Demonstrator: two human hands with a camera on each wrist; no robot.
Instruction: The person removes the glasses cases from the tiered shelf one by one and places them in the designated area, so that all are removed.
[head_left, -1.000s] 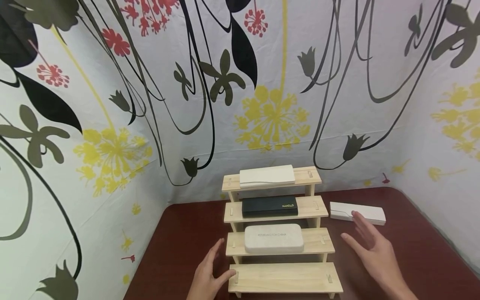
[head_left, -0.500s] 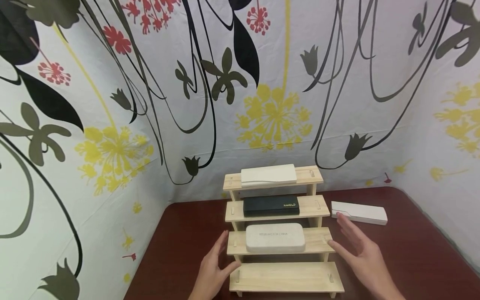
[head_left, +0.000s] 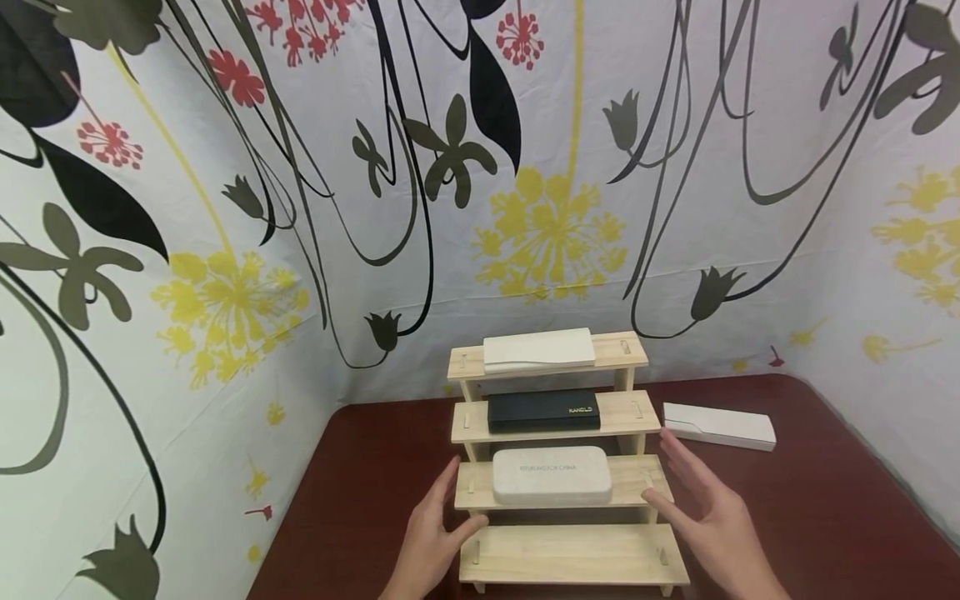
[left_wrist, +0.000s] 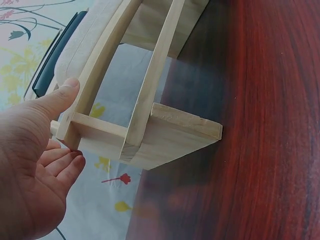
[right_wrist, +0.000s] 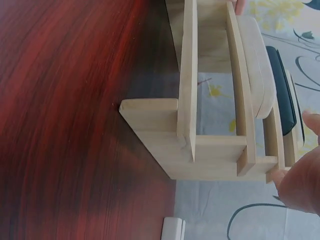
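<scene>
A four-tier pale wooden display stand [head_left: 570,553] stands on the table. My left hand [head_left: 427,533] is at its left end, thumb spread from the fingers; in the left wrist view the thumb [left_wrist: 70,90] overlaps a plank end and the fingertips [left_wrist: 76,162] are close beside it. My right hand [head_left: 716,525] is at the right end, fingers extended near the middle tiers. On the tiers lie a cream flat case [head_left: 538,350] on top, a black case [head_left: 543,412] below it, and a white rounded case [head_left: 552,477] on the third. The lowest tier is bare.
A white long case [head_left: 720,426] lies on the dark red table [head_left: 375,467], right of the stand. Behind and at both sides hangs a white floral cloth [head_left: 322,208]. The table's left edge runs near my left hand.
My right hand has moved left, away from the loose white case and in to the stand's right end. My left hand has moved slightly up and right against the left end. The stand stays put.
</scene>
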